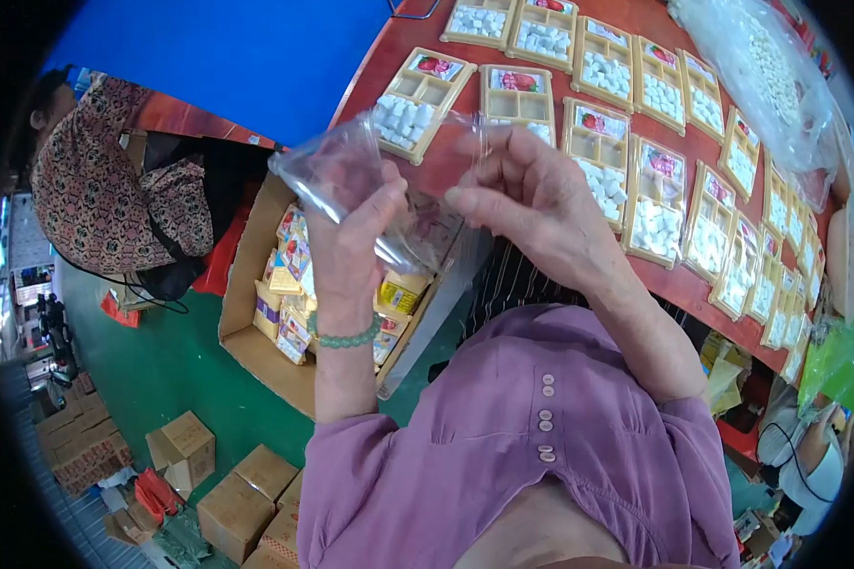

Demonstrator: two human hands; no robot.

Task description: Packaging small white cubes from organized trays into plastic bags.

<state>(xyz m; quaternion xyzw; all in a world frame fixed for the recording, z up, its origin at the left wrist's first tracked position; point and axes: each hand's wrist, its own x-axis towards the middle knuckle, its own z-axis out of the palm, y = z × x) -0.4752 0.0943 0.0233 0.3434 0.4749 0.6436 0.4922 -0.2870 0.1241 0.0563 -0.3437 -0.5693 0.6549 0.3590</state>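
Observation:
A clear, shiny plastic bag [327, 171] is gripped in my left hand [356, 228], which wears a green bead bracelet [346, 339]. To its right, my right hand [546, 204] has its thumb and fingers curled around what looks like a thin edge of the same clear film. Both hands are raised between the open carton and the table edge. Just beyond them lie a tan compartment tray [427, 90] and another tray [517, 81], each with a strawberry-pictured card and small white pieces.
Rows of similar filled trays [657, 204] cover the red table [370, 76]. A large clear bag of white pieces [764, 71] lies at the far right. Below my left hand stands an open carton [266, 375] of small packages. A seated person [114, 180] is at left; cardboard boxes [237, 507] sit on the green floor.

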